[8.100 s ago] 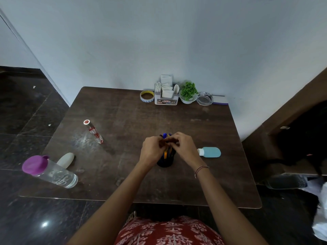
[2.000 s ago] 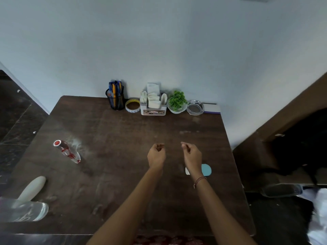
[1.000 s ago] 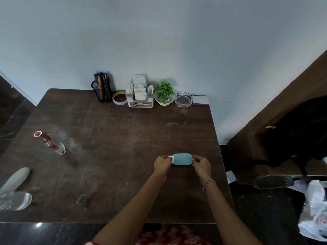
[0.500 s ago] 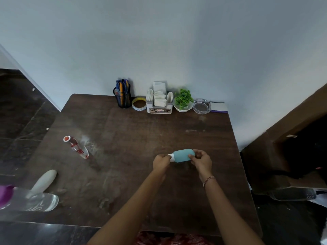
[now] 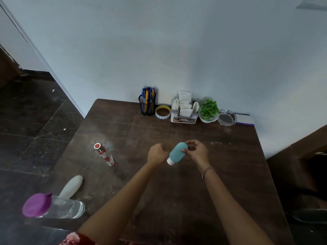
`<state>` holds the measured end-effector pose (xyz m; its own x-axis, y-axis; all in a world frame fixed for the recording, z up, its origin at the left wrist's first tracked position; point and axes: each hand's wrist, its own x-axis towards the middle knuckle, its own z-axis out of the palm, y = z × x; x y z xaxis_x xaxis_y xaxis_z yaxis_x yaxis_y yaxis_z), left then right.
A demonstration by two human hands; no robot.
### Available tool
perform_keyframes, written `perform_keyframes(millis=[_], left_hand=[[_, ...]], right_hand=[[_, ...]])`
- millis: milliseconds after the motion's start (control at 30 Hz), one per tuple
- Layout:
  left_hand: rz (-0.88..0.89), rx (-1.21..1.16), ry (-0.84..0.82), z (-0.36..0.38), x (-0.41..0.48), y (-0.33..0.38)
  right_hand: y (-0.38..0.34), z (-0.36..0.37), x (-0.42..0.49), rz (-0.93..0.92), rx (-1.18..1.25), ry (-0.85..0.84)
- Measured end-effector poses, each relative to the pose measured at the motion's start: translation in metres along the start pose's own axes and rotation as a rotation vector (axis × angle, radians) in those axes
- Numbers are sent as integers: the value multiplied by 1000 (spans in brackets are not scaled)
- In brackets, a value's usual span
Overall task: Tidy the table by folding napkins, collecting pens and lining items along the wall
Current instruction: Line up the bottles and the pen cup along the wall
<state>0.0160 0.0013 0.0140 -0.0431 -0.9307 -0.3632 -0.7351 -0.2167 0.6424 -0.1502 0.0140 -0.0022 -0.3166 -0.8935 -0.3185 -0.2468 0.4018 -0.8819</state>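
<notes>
Teal bottle tilted; right hand pinches it.

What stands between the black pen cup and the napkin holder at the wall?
In the head view, one roll of tape lies flat between the pen cup and the napkin holder.

- Centre of your frame: the teal bottle has a white cap.
- Lower left: a clear bottle with a purple lid.
- Left of centre: a clear vial with red blotches and an orange-red rim.
- Upper centre: a black mesh pen cup with blue and yellow pens; a green plant in a white bowl.
- The table is dark brown with pale scuffs.
- Bottom edge: your red garment has a pale floral print.
</notes>
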Motion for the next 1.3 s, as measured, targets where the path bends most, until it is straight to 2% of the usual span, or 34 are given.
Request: perform_keyframes(millis=[167, 400, 667, 1000, 1167, 1300], left_hand=[[224, 138, 12, -54, 29, 11], [333, 198, 53, -127, 71, 5], [336, 287, 138, -193, 124, -12], [292, 205, 238, -233, 205, -32], [259, 197, 217, -229, 244, -43], [262, 185, 198, -216, 264, -53]], right_hand=[[-45, 33, 20, -110, -91, -127], [-109, 74, 47, -322, -199, -234], [-170, 126, 82, -504, -335, -245], [-228, 185, 148, -769, -809, -116], [-228, 207, 183, -804, -959, -76], [-219, 220, 202, -752, -1022, -92]])
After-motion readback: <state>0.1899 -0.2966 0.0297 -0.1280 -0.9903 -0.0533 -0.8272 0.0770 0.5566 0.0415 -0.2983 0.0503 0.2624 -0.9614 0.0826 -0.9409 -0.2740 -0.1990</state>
